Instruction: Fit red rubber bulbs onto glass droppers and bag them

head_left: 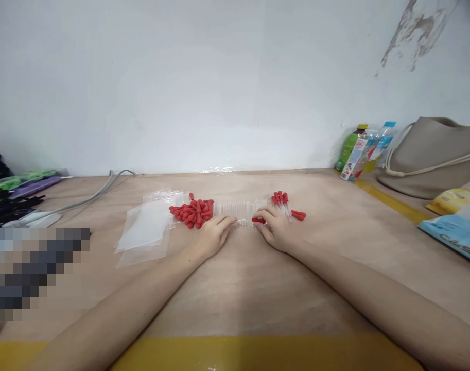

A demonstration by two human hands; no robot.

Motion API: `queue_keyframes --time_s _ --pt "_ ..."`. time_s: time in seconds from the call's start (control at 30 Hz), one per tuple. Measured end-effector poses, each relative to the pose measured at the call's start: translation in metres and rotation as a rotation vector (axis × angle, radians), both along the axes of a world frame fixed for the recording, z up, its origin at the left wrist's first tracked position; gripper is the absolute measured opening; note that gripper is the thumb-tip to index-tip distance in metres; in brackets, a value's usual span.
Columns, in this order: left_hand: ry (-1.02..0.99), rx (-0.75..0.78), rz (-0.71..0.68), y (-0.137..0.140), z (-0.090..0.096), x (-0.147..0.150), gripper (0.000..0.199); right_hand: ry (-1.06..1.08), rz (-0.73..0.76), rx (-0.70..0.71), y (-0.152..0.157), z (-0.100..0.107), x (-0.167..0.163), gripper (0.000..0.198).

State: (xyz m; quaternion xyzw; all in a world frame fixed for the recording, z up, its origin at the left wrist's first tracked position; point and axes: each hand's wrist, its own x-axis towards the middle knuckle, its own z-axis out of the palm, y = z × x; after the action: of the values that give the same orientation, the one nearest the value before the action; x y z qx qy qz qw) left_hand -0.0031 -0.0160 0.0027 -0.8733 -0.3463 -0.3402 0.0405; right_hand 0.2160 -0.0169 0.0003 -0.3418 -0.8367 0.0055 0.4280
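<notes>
Left fingertips (233, 219) hold a thin, straight, transparent tube (241, 221); right fingertips (257, 225) pinch a small, red, rubbery bulb (259, 220).

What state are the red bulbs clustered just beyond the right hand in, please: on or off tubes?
On: clear tubes extend from the red bulbs toward the right hand.

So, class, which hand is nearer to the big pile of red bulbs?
Left: the left hand is close beside the pile; the right hand is farther, at the clear tubes' far end.
</notes>
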Motion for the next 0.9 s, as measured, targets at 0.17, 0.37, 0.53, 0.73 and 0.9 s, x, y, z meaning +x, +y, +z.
queue_keyframes --time_s 0.17,0.37,0.53,0.73,0.9 --pt "0.005 0.004 -0.037 0.002 -0.001 0.0 0.024 -0.051 -0.011 -0.014 -0.003 0.0 -0.002 0.01" --pt "0.054 -0.002 -0.065 0.002 -0.001 -0.001 0.025 -0.073 -0.001 -0.01 -0.004 0.0 -0.005 0.009" --pt "0.048 0.016 -0.088 0.004 -0.002 -0.001 0.026 -0.021 0.056 -0.015 0.001 -0.007 -0.005 0.019" --pt "0.05 0.039 -0.123 0.004 0.0 0.0 0.027 -0.029 0.073 0.004 0.003 -0.009 -0.005 0.02" --pt "0.081 0.06 -0.152 0.004 0.001 0.0 0.03 -0.053 0.077 0.047 0.001 -0.008 -0.004 0.021"
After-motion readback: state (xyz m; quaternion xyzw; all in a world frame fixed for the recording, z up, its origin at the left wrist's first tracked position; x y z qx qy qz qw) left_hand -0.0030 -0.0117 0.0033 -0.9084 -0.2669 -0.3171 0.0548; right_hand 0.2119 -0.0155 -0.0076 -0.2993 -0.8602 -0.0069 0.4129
